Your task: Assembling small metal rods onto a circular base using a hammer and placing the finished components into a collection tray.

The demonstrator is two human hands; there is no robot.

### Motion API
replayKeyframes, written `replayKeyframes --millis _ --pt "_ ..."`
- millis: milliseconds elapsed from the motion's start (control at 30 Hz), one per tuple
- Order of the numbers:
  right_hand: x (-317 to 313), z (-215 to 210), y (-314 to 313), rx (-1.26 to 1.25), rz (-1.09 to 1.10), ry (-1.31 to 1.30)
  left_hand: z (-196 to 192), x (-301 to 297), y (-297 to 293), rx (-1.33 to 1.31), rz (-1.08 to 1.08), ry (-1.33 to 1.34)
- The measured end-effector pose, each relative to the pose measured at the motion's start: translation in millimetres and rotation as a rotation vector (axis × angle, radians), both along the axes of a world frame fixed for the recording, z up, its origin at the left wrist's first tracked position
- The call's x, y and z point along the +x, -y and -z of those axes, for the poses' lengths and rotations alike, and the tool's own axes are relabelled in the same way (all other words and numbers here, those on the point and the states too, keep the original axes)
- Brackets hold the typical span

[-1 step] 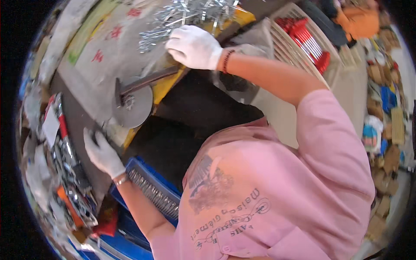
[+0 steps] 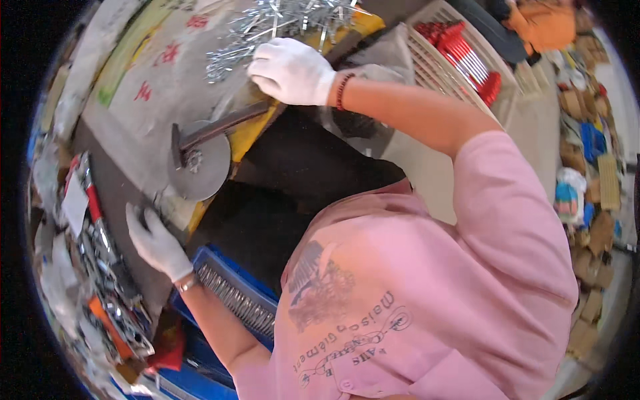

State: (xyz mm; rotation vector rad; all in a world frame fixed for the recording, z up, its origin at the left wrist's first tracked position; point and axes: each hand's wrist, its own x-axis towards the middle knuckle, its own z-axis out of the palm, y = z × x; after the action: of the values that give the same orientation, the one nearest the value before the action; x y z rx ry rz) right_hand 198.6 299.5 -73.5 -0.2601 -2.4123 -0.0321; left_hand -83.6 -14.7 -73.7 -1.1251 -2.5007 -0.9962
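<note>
My right hand [image 2: 291, 71], in a white glove, is beside a loose pile of shiny metal strips [image 2: 280, 20] at the far edge of the view. Its fingers are curled closed, and what they hold, if anything, is hidden. Below it lies a dark hammer [image 2: 223, 125], its head over a grey round disc [image 2: 212, 175] with small metal bits near the middle. My left hand [image 2: 158, 243], gloved with darkened fingertips, hovers over the grey bench top [image 2: 100, 143] at the left. Its fingers are stretched out and apart, with nothing visible in them.
A blue tray [image 2: 208, 257] of metal pieces in a row sits under my left forearm. Red-handled tools [image 2: 460, 53] fill a pale crate [image 2: 517, 93] at the upper right. Packaged tools [image 2: 100, 227] crowd the left side. Someone in orange [image 2: 547, 27] is at the upper right.
The whole view has shifted slightly, moving the bench and hands a little to the left. Both hands keep much the same pose.
</note>
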Motion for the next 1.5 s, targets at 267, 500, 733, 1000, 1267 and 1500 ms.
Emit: replayKeyframes --millis 267,500,733,1000,1267,1500 --pt "1.3 -0.6 7.6 0.056 0.053 0.07 -6.5 11.1 -0.8 0.056 0.087 0.132" --pt "0.0 -3.2 9.9 0.126 0.054 0.071 -10.0 12.9 2.0 0.073 0.094 0.107" --pt "-1.3 8.0 8.7 0.048 0.072 -0.01 0.0 2.7 2.4 0.023 0.061 0.054" --pt "0.1 12.2 7.3 0.044 0.029 -0.148 -4.5 10.0 -0.9 0.029 0.042 0.089" --pt "0.8 4.4 8.7 0.089 0.156 0.136 -2.1 4.8 4.3 0.076 0.084 0.061" --pt "0.5 -2.2 9.9 0.134 0.184 0.099 -8.2 8.7 6.3 0.146 0.137 0.054"
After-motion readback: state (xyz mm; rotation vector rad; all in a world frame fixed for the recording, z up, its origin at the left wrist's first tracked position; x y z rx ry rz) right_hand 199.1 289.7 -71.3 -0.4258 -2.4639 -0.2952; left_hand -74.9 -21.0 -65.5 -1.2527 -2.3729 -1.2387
